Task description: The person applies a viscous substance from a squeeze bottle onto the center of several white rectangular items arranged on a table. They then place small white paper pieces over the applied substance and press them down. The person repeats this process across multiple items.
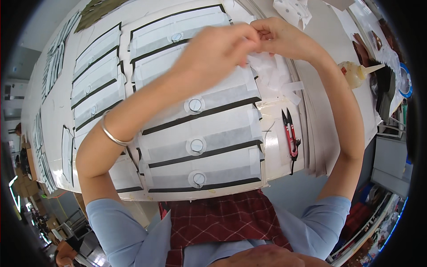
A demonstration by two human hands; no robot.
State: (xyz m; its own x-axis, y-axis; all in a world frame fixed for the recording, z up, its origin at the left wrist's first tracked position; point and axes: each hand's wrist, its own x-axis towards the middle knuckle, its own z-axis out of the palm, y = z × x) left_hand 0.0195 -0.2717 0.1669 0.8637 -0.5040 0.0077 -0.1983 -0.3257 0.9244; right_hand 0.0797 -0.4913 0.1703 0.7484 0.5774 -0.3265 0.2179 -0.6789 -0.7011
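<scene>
White, thin tape strip [262, 58] between both hands.

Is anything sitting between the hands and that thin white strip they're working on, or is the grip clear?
Nothing visible stands between them. The left hand and right hand meet above the white panels and pinch the thin white strip directly. The red snips lie off to the right, the glue bottle farther right, both apart.
</scene>
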